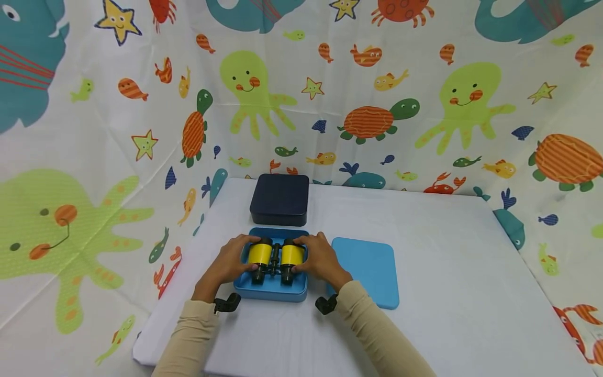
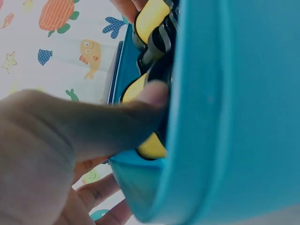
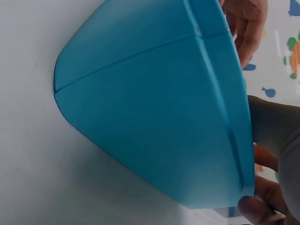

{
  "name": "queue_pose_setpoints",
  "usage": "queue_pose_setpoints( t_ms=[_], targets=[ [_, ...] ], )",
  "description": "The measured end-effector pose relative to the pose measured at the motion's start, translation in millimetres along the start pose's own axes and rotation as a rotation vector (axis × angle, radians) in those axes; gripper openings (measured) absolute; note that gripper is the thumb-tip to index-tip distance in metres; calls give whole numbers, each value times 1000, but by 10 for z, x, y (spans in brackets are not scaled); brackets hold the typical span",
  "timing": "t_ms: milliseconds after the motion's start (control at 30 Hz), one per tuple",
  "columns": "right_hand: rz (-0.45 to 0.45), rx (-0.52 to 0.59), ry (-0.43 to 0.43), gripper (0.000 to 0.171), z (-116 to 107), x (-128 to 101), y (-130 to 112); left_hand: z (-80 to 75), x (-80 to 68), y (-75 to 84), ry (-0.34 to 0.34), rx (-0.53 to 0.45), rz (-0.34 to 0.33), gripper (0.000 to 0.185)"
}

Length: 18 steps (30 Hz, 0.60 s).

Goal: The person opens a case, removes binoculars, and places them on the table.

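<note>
While both hands' fingers curl round the binoculars inside the blue box, next I'd guess a straight lift.

One pair of yellow binoculars, one blue tin, one blue lid, one dark box, two hands.

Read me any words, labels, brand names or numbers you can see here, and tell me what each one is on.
None can be read.
Yellow binoculars: no print shows.
Blue tin, its blue lid and the dark tin: plain surfaces.
Sea-animal curtain: pictures only, no letters.
Left hand and right hand cover parts of the binoculars, so print there could be hidden.
</note>
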State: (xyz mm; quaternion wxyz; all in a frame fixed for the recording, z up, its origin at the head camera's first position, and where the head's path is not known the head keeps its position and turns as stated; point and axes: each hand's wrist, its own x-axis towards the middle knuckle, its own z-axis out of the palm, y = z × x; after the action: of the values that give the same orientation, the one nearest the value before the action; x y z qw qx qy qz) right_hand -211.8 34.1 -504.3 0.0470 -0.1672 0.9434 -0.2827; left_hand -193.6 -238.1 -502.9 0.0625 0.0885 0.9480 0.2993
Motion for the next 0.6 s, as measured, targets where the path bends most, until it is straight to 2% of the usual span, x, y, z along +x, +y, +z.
queue_pose_setpoints(
  t_ms=[133,267,600],
  targets=[
    [-12,-23,3,73,-13,-7,-17,-2,-9,10,-20,54,-1,73],
    [-17,-38,11,73,-25,-4,-15,0,-2,28,-11,109,24,74],
    [-36,10,33,71,-28,-12,24,-28,-64,67,68,169,76,74]
  ],
)
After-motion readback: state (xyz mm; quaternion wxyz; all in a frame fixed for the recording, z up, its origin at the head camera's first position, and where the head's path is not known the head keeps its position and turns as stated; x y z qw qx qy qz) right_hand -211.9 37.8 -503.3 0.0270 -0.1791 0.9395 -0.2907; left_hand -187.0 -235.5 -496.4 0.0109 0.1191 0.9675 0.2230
